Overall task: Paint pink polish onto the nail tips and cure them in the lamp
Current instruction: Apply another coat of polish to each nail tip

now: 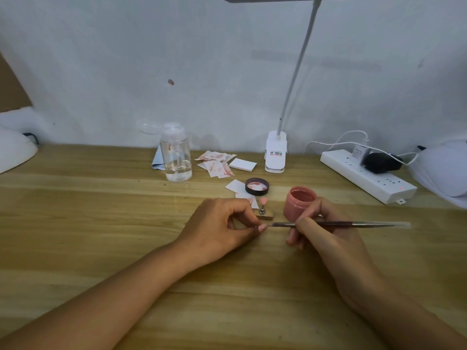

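Observation:
My left hand [222, 224] pinches a small metal holder that carries a pale pink nail tip [262, 227] just above the wooden table [101, 223]. My right hand [326, 236] grips a long thin brush [341, 224] held level, and its bristle end touches the nail tip. Just behind the right hand stands an open jar of pink polish [299, 203]. Another pink nail tip [263, 201] stands upright on a small stand behind the left fingers. White curing lamps sit at the left edge [15, 152] and the right edge [444, 170].
The jar's dark lid [257, 186] lies upside down behind the stand. Stained paper wipes [217, 161], a clear pump bottle [176, 154], a clip-on desk lamp [276, 154] and a white power strip [369, 176] with plugs line the back by the wall.

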A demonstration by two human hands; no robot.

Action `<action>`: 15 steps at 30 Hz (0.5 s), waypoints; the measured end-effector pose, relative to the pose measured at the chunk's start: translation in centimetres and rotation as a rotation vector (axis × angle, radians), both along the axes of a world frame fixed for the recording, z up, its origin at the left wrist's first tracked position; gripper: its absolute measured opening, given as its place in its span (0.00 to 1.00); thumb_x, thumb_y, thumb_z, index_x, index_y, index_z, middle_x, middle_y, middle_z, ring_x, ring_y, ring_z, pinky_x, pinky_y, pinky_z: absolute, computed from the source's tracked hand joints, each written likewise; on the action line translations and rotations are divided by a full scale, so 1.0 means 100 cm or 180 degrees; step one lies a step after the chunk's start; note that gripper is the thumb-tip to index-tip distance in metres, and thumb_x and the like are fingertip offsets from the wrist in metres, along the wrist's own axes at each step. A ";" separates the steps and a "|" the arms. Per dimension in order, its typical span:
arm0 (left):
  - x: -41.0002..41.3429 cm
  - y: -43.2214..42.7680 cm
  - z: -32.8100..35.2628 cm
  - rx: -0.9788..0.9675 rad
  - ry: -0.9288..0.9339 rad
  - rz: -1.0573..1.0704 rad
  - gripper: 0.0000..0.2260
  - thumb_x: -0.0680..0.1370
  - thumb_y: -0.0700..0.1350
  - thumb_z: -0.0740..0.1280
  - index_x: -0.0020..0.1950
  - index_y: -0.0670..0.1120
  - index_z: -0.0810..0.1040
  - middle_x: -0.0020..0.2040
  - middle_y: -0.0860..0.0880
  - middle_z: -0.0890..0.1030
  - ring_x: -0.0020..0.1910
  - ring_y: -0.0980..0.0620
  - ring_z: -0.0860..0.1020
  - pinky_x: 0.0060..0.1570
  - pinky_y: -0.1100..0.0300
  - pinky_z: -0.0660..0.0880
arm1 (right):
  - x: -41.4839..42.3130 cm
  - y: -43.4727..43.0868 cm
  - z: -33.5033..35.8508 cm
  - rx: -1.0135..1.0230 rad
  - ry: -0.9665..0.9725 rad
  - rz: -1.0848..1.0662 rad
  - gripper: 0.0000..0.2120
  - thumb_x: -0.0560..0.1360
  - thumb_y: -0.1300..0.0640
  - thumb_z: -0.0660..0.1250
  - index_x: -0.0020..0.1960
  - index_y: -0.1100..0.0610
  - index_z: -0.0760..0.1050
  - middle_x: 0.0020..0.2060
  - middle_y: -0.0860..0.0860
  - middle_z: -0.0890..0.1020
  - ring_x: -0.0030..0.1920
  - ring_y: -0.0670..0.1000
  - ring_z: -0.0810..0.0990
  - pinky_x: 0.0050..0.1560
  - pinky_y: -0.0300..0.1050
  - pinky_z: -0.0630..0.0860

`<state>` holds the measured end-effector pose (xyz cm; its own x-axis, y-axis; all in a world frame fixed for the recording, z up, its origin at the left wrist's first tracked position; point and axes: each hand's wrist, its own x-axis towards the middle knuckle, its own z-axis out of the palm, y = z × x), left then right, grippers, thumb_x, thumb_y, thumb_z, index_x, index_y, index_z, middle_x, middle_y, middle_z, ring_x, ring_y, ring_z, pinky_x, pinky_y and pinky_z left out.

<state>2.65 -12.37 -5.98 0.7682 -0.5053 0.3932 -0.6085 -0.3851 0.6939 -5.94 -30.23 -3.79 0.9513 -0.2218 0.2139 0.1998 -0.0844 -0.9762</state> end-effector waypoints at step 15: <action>-0.001 -0.002 0.000 -0.0096 0.0150 -0.0064 0.07 0.72 0.48 0.77 0.36 0.57 0.81 0.37 0.59 0.83 0.24 0.65 0.71 0.28 0.74 0.63 | -0.001 -0.002 -0.004 0.0040 -0.0102 0.0102 0.05 0.74 0.71 0.63 0.40 0.67 0.69 0.29 0.57 0.81 0.29 0.48 0.76 0.31 0.35 0.74</action>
<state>2.54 -12.53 -5.96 0.7761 -0.5092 0.3720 -0.5822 -0.3517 0.7331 -5.99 -30.45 -4.16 0.9507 -0.1943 0.2419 0.2335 -0.0652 -0.9702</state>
